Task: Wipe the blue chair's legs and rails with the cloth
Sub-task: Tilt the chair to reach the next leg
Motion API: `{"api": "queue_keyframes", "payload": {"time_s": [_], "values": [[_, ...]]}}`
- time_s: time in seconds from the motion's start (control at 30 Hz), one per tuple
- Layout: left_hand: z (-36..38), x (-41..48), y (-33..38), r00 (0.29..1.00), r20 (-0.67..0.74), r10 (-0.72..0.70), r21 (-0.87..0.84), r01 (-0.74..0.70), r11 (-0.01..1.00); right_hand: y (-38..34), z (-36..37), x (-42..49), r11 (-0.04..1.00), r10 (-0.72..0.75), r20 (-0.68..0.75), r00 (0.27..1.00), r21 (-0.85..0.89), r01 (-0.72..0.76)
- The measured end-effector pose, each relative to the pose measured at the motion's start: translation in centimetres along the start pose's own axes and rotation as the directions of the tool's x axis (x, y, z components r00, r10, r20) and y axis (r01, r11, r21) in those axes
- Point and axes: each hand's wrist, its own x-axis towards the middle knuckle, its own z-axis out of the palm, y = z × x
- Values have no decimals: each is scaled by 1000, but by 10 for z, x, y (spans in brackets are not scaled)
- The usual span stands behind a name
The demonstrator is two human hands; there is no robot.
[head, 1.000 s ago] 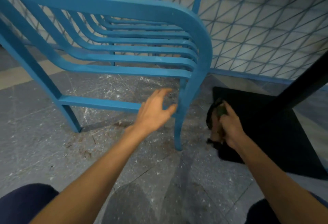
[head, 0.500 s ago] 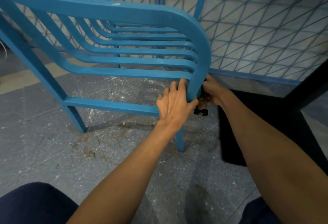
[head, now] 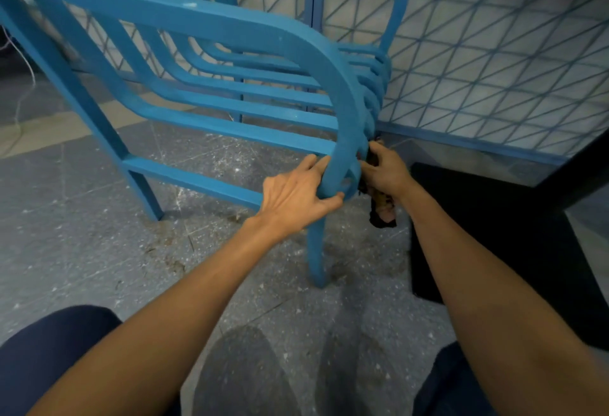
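The blue chair (head: 211, 23) fills the upper left of the head view, its slatted seat seen from the side and slightly tilted. My left hand (head: 296, 191) grips the curved near front leg (head: 316, 250), fingers and thumb wrapped round it. Just right of that leg, my right hand (head: 384, 173) grips a dark, dirty cloth (head: 382, 213) and holds it against the leg's far side. The cloth's loose end hangs below my hand. A lower side rail (head: 191, 180) runs left to the rear leg (head: 145, 194).
A black table base (head: 494, 234) lies on the floor at the right, its black post (head: 580, 158) rising to the right edge. A blue-framed mesh partition (head: 494, 53) stands behind. The speckled grey floor (head: 82, 250) has dirt near the chair feet. My knees show at the bottom.
My left hand reached forward and closed round the front leg. My right hand lifted the cloth from near the black base up to the leg's right side.
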Motion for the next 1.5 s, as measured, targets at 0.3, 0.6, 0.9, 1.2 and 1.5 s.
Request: {"api": "queue_keyframes", "payload": {"time_s": [0.3, 0.6, 0.9, 1.2, 1.5], "values": [[-36, -36, -41, 993, 110, 35, -152, -18, 988, -27, 34, -30, 986, 9, -32, 999, -167, -14], [-68, -93, -142, 942, 85, -325, -150, 334, 931, -95, 126, -67, 986, 112, -47, 993, -119, -117], [-78, -136, -164, 650, -361, -669, -263, 617, 742, -71, 67, -35, 936, 319, -314, 894, 252, -246], [-66, -113, -136, 422, -528, -737, -273, 738, 618, -87, 44, 28, 949, 298, -156, 942, -52, -310], [-76, -115, -174, 398, -539, -742, -284, 743, 606, -84, 54, 18, 950, 249, -167, 954, -150, -274]]}}
